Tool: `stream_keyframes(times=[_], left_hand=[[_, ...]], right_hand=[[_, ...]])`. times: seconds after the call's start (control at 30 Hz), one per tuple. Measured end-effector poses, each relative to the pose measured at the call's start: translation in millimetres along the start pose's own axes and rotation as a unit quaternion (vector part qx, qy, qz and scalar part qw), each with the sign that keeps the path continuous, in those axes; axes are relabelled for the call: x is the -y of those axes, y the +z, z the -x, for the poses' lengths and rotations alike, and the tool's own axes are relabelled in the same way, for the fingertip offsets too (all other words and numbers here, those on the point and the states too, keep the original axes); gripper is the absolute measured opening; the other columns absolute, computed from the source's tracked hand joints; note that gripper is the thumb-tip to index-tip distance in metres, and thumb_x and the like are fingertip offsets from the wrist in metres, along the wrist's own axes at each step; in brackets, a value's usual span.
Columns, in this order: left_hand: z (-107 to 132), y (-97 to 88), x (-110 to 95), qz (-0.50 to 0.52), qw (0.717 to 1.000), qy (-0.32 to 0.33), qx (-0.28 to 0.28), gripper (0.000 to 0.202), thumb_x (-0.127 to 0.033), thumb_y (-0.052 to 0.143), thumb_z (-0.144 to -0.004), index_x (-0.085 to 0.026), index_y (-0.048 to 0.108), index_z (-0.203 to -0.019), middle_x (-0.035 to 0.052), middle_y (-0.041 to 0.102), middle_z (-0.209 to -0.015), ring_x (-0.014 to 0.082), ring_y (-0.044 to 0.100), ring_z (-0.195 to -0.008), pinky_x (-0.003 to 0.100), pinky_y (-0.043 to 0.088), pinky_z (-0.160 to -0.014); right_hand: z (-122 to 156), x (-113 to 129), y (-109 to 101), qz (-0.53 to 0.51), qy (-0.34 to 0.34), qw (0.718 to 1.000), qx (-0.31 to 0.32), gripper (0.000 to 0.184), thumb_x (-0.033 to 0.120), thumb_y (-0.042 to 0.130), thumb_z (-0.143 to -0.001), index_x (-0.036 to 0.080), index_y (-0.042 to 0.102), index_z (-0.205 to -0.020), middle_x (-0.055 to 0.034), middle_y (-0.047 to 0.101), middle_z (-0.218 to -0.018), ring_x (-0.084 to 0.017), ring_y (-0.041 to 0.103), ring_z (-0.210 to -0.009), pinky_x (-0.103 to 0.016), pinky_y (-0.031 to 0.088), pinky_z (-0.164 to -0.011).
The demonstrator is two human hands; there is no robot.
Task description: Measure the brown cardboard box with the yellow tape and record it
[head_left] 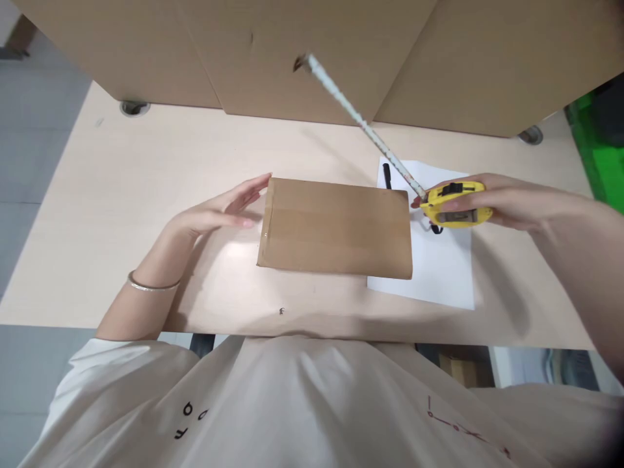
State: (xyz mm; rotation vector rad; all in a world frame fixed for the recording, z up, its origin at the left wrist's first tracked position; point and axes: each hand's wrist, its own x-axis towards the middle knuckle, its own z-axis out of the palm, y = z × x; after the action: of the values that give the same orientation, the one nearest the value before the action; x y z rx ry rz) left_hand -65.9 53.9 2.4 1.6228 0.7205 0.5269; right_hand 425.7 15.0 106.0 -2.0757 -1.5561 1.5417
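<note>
A closed brown cardboard box (336, 227) sits in front of me, its right end overlapping a white sheet of paper (439, 273). My left hand (229, 205) is at the box's left end, thumb and fingers apart. Its fingertips reach the far left corner; whether they press on it I cannot tell. My right hand (511, 198) grips a yellow tape measure (458, 205) just right of the box. From the case a length of white blade (361, 120) sticks out up and to the left, its metal hook in the air beyond the box.
A black pen (387, 175) lies on the paper behind the box, partly hidden. Large cardboard panels (312, 52) stand along the back of the pale wooden table (121, 175). Round cable holes (134, 108) show near its back edge. Something green (604, 162) is at far right.
</note>
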Motion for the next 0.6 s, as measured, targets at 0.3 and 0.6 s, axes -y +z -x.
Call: stream_keyframes(times=[0.3, 0.6], left_hand=[[-6, -0.8, -9, -0.117, 0.993, -0.008, 0.013, 0.114, -0.044, 0.097, -0.069, -0.038, 0.037, -0.165, 0.0144, 0.043, -0.172, 0.0367, 0.054, -0.148, 0.051, 0.055, -0.114], [-4, 36.3, -21, -0.324, 0.941, 0.073, -0.062, 0.121, -0.086, 0.085, -0.054, -0.026, 0.054, -0.155, 0.0109, 0.065, -0.115, 0.0239, 0.063, -0.099, 0.036, 0.056, -0.085]], right_hand=[[9, -2, 28, -0.226, 0.028, 0.974, -0.001, 0.025, 0.031, 0.07, -0.074, 0.016, 0.079, -0.091, -0.0147, 0.074, -0.124, -0.032, 0.073, -0.104, -0.038, 0.059, -0.087], [3, 62, 16, -0.201, -0.035, 0.976, -0.075, 0.024, 0.026, 0.054, -0.087, 0.012, 0.073, -0.08, -0.0164, 0.077, -0.109, -0.03, 0.073, -0.104, -0.047, 0.056, -0.101]])
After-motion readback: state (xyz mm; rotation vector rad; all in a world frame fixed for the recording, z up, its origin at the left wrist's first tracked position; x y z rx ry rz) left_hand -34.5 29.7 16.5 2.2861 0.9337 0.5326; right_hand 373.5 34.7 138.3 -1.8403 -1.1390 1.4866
